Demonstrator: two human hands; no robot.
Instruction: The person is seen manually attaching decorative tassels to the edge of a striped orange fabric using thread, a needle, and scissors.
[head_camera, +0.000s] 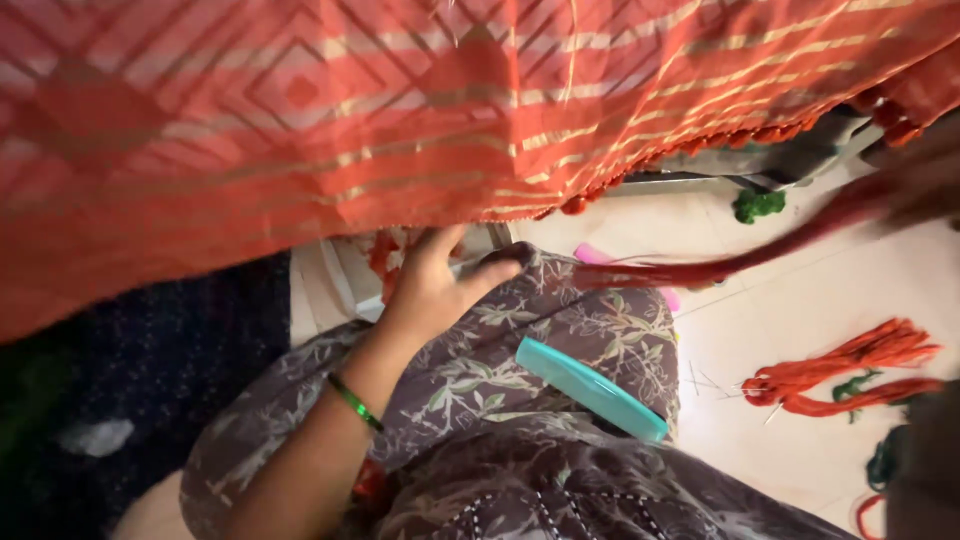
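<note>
I see a broad orange-red cloth (300, 130) with pale gold stripes and a tasselled hem hanging across the whole upper view. Below the cloth lies my lap in grey floral fabric (560, 330), and right of the cloth's hem the pale tiled floor (760, 320) shows. My left hand (440, 280) sits just under the cloth's lower edge, fingers spread and open, gripping nothing, resting against the knee, a green bangle (355, 402) on its wrist. My right hand (915, 180) is a blur at the cloth's right end, near a bunch of red threads (720, 265); I cannot tell its grip. Below the cloth, a teal comb (590, 388) lies on the lap; orange thread bundles (850, 365) rest on the floor.
</note>
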